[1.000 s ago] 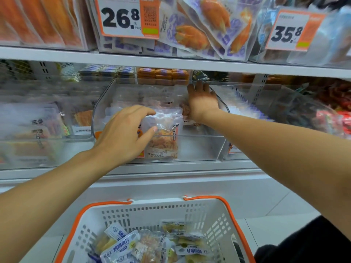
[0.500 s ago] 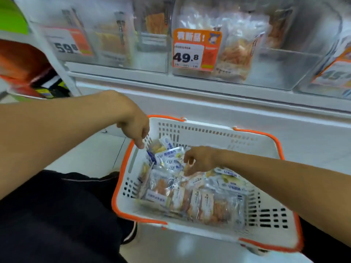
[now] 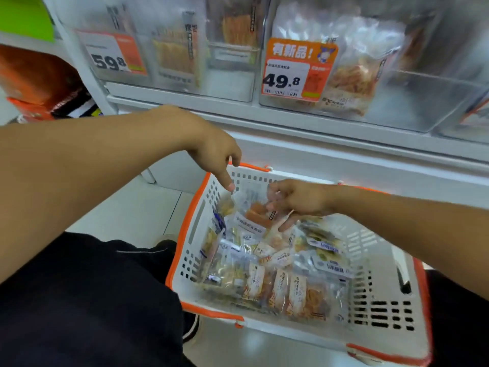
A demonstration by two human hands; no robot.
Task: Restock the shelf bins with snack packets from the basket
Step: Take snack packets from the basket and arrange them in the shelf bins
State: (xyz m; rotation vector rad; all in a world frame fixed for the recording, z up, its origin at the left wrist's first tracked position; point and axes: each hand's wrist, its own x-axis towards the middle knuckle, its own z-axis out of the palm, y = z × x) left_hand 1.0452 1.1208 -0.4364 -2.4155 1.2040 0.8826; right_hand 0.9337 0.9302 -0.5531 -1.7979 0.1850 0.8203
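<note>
One white perforated plastic basket (image 3: 370, 300) with an orange rim sits on the floor below the shelf, and both my hands are over it. My right hand (image 3: 299, 201) pinches one clear crinkly packet (image 3: 258, 214) with orange strips inside, at the far end of the heap. My left hand (image 3: 214, 152) hangs above the basket's far left corner, fingers loosely curled, the index fingertip just at a packet edge; it grasps nothing that I can see. The snack packets (image 3: 277, 282) in the basket are glossy, flat pouches, too jumbled to count. Above stand clear rigid plastic shelf bins (image 3: 423, 102); two orange-and-white price tags (image 3: 297, 70) show, 59.8 and 49.8.
</note>
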